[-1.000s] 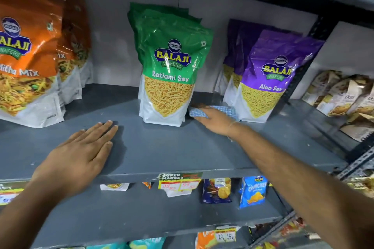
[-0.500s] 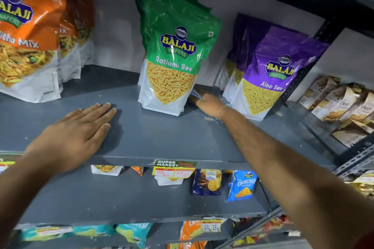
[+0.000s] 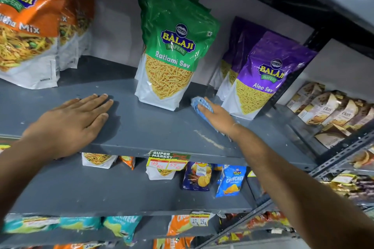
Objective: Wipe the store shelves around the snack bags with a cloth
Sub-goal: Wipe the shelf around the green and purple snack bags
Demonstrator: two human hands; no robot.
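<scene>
The right hand (image 3: 217, 114) presses the blue cloth (image 3: 199, 105) flat on the shelf (image 3: 157, 127) between green and purple bags (gap running toward the back edge), while the left hand (image 3: 72, 123) rests open, empty, farther off.

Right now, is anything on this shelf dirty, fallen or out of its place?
One thing: a pale dusty streak lies on the grey shelf near its front edge, just left of the right hand holding the blue cloth. It looks like unwiped residue. The snack bags stand upright.
</scene>
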